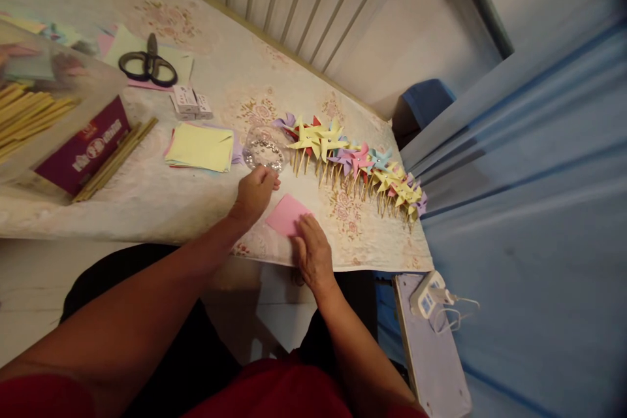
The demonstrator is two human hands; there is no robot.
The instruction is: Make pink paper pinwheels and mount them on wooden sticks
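My left hand (255, 194) is closed with its fingertips pinched together at the near rim of a round clear dish (264, 149). Small shiny metal pieces lie in that dish; whatever may be in the pinch is too small to make out. A pink paper square (288, 214) lies near the table's front edge, and my right hand (313, 249) grips its right corner, fingers on top and thumb by the near side. Just left of the dish is a stack of paper squares (200, 147), yellow on top, with slits cut at its corners.
Finished paper pinwheels (360, 160) on sticks lie in a row to the right. Black-handled scissors (149, 65) rest on paper at the back left, by small white boxes (190, 103). A plastic bin (98, 137) of sticks stands far left. A blue curtain (514, 241) hangs at right.
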